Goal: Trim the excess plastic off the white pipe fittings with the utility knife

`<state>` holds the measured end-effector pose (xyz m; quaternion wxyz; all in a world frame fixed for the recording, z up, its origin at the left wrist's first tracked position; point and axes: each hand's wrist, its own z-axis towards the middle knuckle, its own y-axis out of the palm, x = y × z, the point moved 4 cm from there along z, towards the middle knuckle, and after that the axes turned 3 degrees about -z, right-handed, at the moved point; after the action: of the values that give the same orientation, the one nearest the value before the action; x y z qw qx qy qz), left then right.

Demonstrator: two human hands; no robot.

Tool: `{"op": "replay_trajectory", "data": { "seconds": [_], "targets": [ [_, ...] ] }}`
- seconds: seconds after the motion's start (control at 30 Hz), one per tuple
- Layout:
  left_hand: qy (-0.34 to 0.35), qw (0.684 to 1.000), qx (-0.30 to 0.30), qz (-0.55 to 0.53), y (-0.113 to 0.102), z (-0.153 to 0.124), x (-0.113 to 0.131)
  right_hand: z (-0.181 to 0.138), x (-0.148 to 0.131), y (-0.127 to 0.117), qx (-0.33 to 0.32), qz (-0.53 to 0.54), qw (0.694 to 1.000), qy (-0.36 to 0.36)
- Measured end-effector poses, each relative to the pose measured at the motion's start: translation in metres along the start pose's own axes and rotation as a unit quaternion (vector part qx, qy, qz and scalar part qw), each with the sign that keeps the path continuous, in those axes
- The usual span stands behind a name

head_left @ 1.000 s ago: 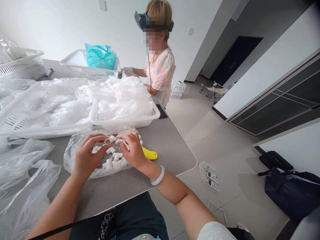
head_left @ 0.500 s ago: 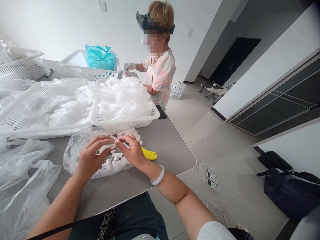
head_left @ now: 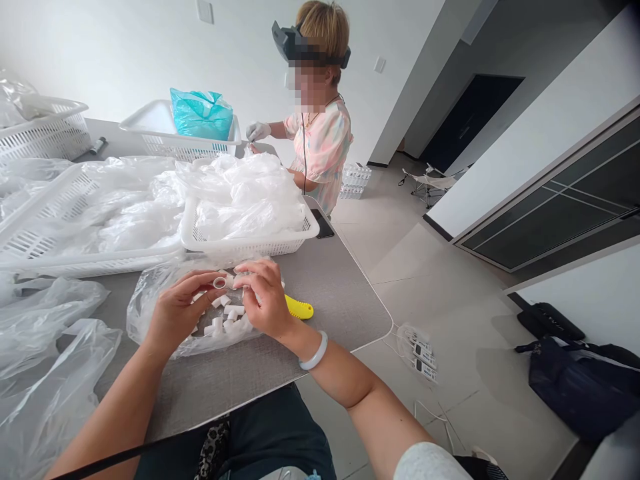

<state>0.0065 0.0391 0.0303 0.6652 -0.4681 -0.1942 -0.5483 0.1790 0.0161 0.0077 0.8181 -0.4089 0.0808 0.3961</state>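
Above a clear plastic bag [head_left: 145, 310] my left hand [head_left: 175, 307] pinches a white plastic pipe fitting [head_left: 220, 283] between thumb and fingers, its round opening facing me. My right hand [head_left: 264, 297] is just to the right of the fitting, fingers curved and apart, with nothing plainly held. Several white pipe fittings [head_left: 234, 311] lie in the bag below the hands, some tee-shaped. From under my right hand a yellow tool handle [head_left: 300, 308] sticks out; its other end is hidden.
Behind the bag stand a white basket [head_left: 250, 247] and a larger one [head_left: 95, 263], both with filled clear bags. Loose plastic bags [head_left: 60, 373] lie at left. A phone [head_left: 323, 224] lies near the table edge. A co-worker [head_left: 323, 143] stands across the table.
My right hand has come off the fitting, and its fingers have lifted and spread. My left hand keeps the fitting, having shifted slightly left.
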Motion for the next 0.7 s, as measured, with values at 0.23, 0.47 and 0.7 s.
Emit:
{"op": "replay_trajectory", "data": {
  "seconds": [0.23, 0.47, 0.7],
  "targets": [
    [0.082, 0.994, 0.023, 0.062, 0.0, -0.002, 0.005, -0.003, -0.005, 0.01, -0.091, -0.017, 0.991, -0.099],
    [0.152, 0.979, 0.058, 0.125, 0.0, -0.002, 0.007, -0.002, -0.011, 0.01, -0.102, -0.001, 0.993, -0.063],
    [0.179, 0.973, 0.036, 0.139, 0.007, -0.004, 0.005, -0.002, -0.017, 0.01, -0.135, 0.036, 0.989, -0.054]
  ]
}}
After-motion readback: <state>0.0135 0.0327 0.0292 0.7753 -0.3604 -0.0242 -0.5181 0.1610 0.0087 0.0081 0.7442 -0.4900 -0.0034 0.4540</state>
